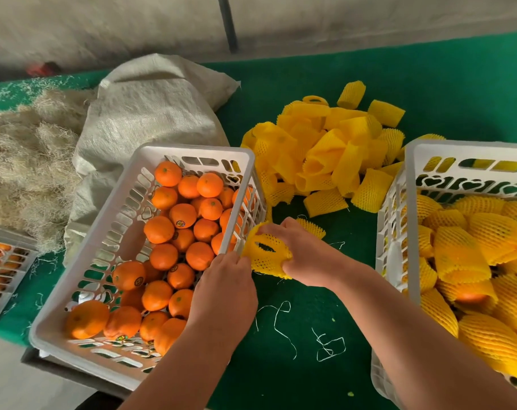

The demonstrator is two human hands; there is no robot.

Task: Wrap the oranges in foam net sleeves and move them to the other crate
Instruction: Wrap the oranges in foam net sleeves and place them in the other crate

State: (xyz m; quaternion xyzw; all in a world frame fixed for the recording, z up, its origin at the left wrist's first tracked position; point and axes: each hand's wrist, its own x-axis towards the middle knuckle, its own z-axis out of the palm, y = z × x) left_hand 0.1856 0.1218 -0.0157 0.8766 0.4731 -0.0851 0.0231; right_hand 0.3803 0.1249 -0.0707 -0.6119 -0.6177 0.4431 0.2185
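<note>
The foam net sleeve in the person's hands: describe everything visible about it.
The foam net sleeve is yellow, a soft-looking mesh tube of small diamond holes. It is stretched wide, its dark slit-like opening facing up. The right hand grips its right side with curled fingers; the left hand holds its left edge. It sits between the two white crates, above the green table cover, beside the near rim of the crate of bare oranges. Whether an orange is inside cannot be told.

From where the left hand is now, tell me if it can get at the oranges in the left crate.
Probably yes. The left hand hangs over the open-topped left crate, the bare oranges lie uncovered beneath, and nothing blocks them.
</note>
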